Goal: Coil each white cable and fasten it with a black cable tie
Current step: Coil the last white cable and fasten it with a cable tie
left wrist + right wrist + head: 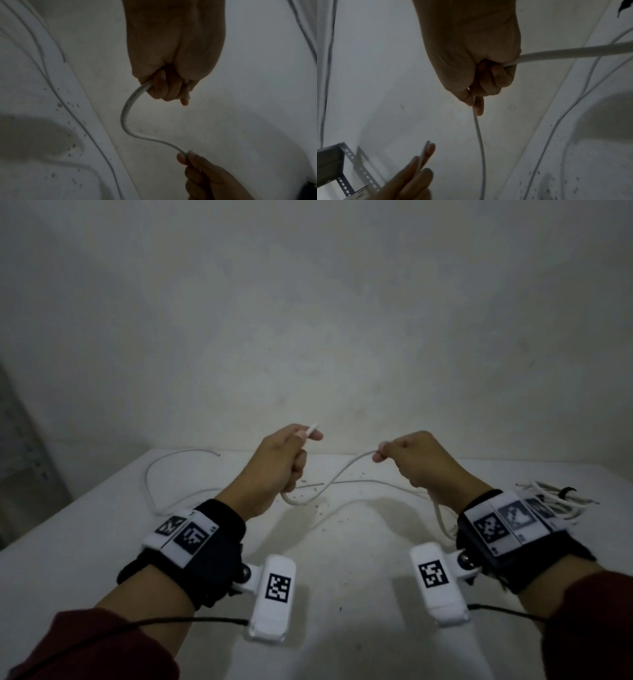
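Note:
Both hands are raised above the white table [342,542] and hold one white cable [337,474] between them. My left hand [279,463] grips it near its end; the cable tip [313,429] sticks out past the thumb. My right hand [416,460] pinches the same cable further along, and the rest drops from the fist toward the table. In the left wrist view the cable [127,112] bends in an S from the left hand [169,86] to the right hand's fingers [190,159]. In the right wrist view the right hand [479,81] holds the cable [479,135].
Another loose white cable [164,474] curves over the table's far left. A coiled white bundle with a black tie [561,499] lies at the right behind my wrist. Dark specks dot the table's middle. A metal shelf frame [347,169] stands at the left. A pale wall rises behind.

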